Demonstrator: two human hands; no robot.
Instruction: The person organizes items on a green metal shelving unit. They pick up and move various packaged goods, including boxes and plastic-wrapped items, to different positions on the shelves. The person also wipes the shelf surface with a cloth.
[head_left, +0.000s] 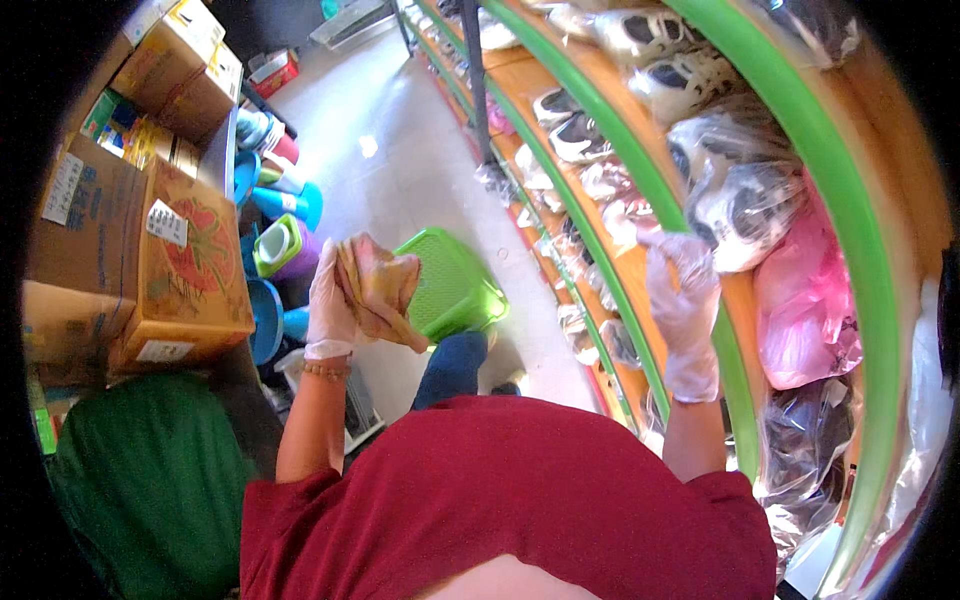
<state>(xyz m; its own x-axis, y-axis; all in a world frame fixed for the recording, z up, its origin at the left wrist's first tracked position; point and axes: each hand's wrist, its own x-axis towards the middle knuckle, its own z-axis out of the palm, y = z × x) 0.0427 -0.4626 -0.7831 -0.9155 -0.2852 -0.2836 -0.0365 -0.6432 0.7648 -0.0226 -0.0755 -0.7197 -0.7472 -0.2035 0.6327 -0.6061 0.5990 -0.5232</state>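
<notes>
My left hand (330, 307), in a thin pale glove, grips a folded yellow and pink cloth (375, 289). Below the cloth, a green plastic basket (450, 281) stands on the floor. My right hand (682, 315), gloved too, is raised before the edge of a shoe rack with its fingers bent; whether it touches the rack or holds anything small I cannot tell. Close to that hand lie white and black shoes in a clear plastic bag (742, 210) and a pink plastic bag (806, 300).
Green-edged shelves (645, 180) with bagged shoes fill the right side. On the left, cardboard boxes (191, 262) stand above blue plastic wares (266, 319). A green cloth-like surface (150, 480) is at lower left. A red box (274, 73) lies farther down the aisle.
</notes>
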